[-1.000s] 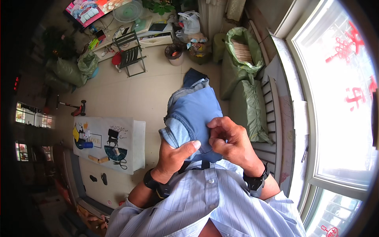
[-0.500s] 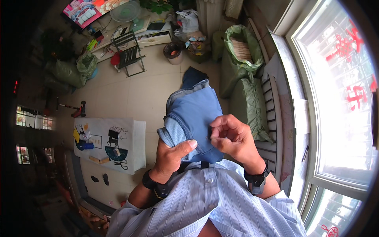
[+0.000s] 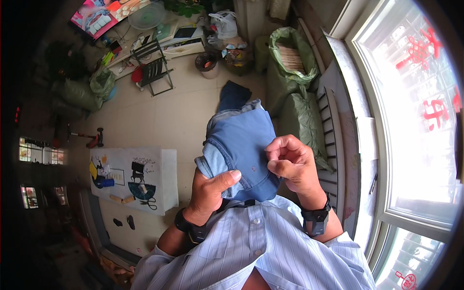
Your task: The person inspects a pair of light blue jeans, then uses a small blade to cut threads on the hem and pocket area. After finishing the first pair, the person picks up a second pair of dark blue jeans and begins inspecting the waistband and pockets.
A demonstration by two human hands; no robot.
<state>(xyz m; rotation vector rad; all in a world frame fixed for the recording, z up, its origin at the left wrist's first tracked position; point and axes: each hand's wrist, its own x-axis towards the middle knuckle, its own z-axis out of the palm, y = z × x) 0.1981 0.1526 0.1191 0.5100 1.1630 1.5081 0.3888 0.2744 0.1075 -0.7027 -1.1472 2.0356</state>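
Note:
A bunched blue denim garment (image 3: 241,137) lies over my lap, its paler blue side turned out along the left edge. My left hand (image 3: 212,188) grips that edge, thumb on top and fingers hidden beneath. A small reddish mark (image 3: 253,168) shows on the smooth blue cloth between my hands. At the cloth's right edge, my right hand (image 3: 292,162) is closed in a pinch, thumb against the fingertips. Whatever sits in that pinch is too small to make out. Beyond the bundle, a dark blue piece of cloth (image 3: 234,95) hangs toward the floor.
To my left stands a low white-covered table (image 3: 166,179) with scissors (image 3: 147,203) and small items on it. A folding chair (image 3: 154,70) and a waste bin (image 3: 208,65) are farther off. Green sacks (image 3: 304,121) line the right side by a radiator (image 3: 328,116) and a bright window (image 3: 411,106).
My right hand has moved slightly right and up, away from the cloth's middle, uncovering the small reddish mark. My left hand keeps its hold. The view has shifted slightly.

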